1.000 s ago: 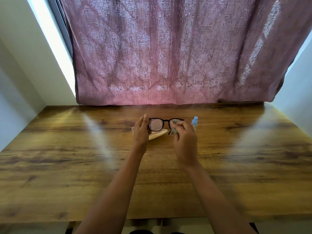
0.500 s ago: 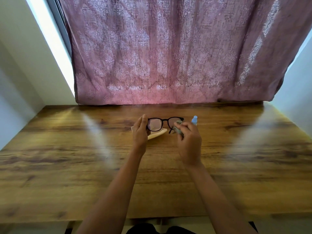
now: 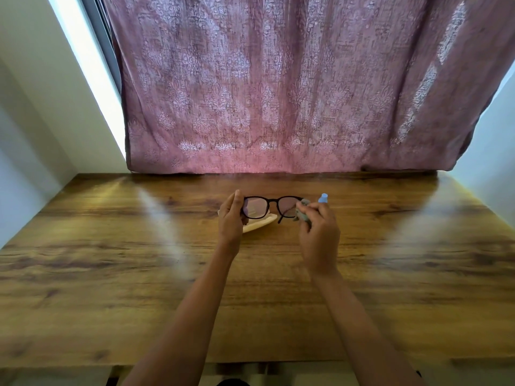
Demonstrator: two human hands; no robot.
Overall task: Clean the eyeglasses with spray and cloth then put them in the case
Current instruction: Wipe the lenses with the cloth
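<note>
Black-framed eyeglasses are held up above the far middle of the wooden table. My left hand grips the frame's left end. My right hand pinches a small grey cloth against the right lens. A cream glasses case lies open on the table below the left lens, partly hidden by my left hand. The spray bottle's blue cap shows just behind my right hand; its body is hidden.
A mauve patterned curtain hangs along the table's far edge. White walls stand on both sides. The table's front edge runs near the bottom of the view.
My right hand has shifted slightly right with the cloth along the right lens, uncovering more of it. The left hand and the glasses have barely moved.
</note>
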